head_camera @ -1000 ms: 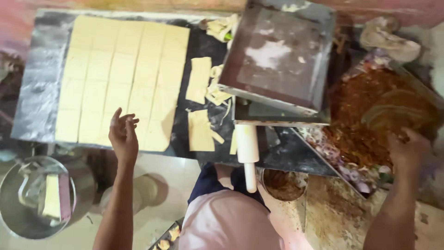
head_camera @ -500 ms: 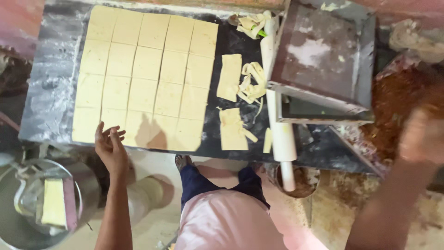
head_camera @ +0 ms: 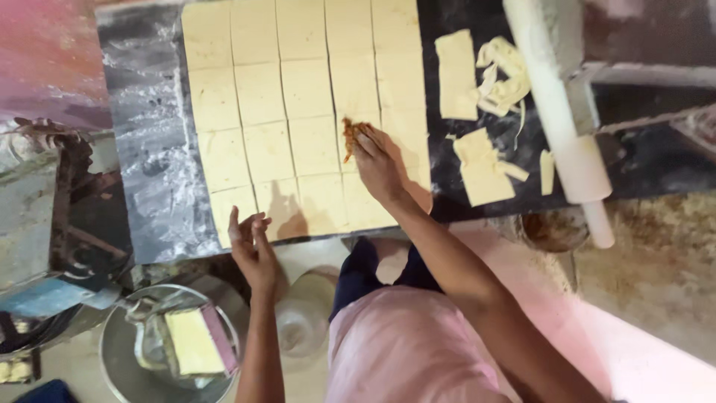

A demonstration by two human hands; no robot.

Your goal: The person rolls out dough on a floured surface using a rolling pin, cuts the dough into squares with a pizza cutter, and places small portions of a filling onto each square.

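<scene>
A sheet of pale yellow dough cut into several squares (head_camera: 298,104) lies on a dark floured slab (head_camera: 149,149). My right hand (head_camera: 377,160) rests on one square near the sheet's right side, fingers pinched on a small heap of orange-brown filling (head_camera: 349,133). My left hand (head_camera: 253,250) hovers at the slab's near edge with fingers apart and nothing in it, just off the lower left corner of the dough.
Dough trimmings (head_camera: 485,112) lie on the slab to the right, beside a white rolling pin (head_camera: 559,112). A metal bowl (head_camera: 119,351) holding a yellow block sits at lower left. Dark metal frame (head_camera: 74,209) stands left. My pink garment (head_camera: 403,343) fills the bottom.
My right hand came in from the far right with filling and set down on a dough square. The view shifted so the slab sits closer. My left hand stayed at the near edge.
</scene>
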